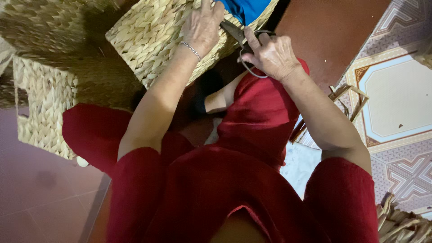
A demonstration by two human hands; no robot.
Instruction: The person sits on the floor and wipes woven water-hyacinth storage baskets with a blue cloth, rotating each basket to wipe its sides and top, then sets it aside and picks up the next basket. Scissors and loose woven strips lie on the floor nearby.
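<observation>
Big woven basket tilted against the red-clad knees, a second basket just beside it on the floor. Left hand lies flat on the basket's rim, fingers loosely spread. Right hand grips the scissors, blades touching that rim.

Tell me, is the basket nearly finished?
The basket looks fully woven already, and more woven baskets sit beside it. Right now the left hand steadies its rim while the right hand holds scissors at that edge, their blades open. How much is left along the rim cannot be told: part of it is out of view. Loose strips lie on the floor.
</observation>
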